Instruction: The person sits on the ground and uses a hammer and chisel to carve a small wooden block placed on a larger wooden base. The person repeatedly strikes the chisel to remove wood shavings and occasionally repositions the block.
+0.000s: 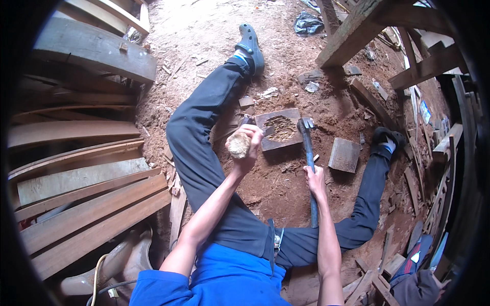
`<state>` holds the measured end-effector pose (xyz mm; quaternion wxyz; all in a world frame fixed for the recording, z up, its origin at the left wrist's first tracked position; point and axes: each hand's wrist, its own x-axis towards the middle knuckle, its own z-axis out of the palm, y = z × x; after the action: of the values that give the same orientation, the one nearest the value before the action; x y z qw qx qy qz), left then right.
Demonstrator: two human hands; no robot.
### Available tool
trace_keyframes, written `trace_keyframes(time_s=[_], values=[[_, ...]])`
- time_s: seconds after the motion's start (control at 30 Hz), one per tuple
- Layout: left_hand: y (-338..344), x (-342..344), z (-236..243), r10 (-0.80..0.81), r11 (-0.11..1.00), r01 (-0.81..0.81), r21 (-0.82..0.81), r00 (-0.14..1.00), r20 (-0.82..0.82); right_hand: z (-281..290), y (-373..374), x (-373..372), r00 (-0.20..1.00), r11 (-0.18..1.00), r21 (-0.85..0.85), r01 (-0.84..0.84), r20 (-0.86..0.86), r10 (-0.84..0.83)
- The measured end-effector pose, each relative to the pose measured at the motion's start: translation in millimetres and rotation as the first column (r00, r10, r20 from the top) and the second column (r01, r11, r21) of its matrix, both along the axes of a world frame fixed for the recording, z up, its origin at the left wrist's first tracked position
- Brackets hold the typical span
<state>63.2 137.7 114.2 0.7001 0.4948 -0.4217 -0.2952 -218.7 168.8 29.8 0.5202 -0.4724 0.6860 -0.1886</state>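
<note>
Between my legs on the ground lies a square wooden block (292, 145), with a rough, splintered hollow cut into its upper face. My left hand (251, 144) is closed around a chisel (238, 145); its frayed, pale wooden handle end points up toward me. The chisel's blade reaches the left side of the block, though its tip is hard to make out. In my right hand (315, 179) is a claw hammer (307, 140), gripped partway along its blue shaft. The hammer's head is over the block's right edge, apart from the chisel.
A second wooden block (344, 155) lies right of the hollowed one. Stacked planks (92, 206) line the left side. A timber frame (352, 33) stands at the far right, near a black plastic bag (308, 23). Wood chips and sawdust cover the ground; my outstretched legs flank the block.
</note>
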Motion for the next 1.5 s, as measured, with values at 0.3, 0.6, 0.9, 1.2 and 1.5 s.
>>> trace_keyframes(time_s=[0.3, 0.6, 0.9, 1.2, 1.5], values=[[-6.0, -7.6, -31.7, -0.034, 0.994, 0.059, 0.094, 0.969, -0.243, 15.4, 7.7, 5.1, 0.992, 0.998, -0.065, -0.026, -0.122, 0.018], [-8.3, -12.6, -29.7, 0.18, 0.983, -0.166, 0.08, 0.958, -0.225, 279.2, -22.8, 54.4, 0.809, 0.784, -0.21, -0.585, -0.22, 0.545], [-7.5, -11.0, -52.0, 0.264, 0.958, -0.267, 0.104, 0.964, 0.04, 392.6, -56.7, 152.0, 0.316, 0.337, -0.067, -0.939, -0.552, 0.772], [-11.4, -21.5, -84.0, 0.265, 0.963, -0.269, 0.012, 0.955, 0.136, 402.3, -66.0, 174.3, 0.252, 0.265, -0.071, -0.962, -0.608, 0.753], [-11.7, -6.4, -81.9, 0.083, 0.982, -0.06, 0.178, 0.989, -0.125, 372.5, -85.2, 178.8, 0.257, 0.371, 0.066, -0.926, -0.608, 0.751]])
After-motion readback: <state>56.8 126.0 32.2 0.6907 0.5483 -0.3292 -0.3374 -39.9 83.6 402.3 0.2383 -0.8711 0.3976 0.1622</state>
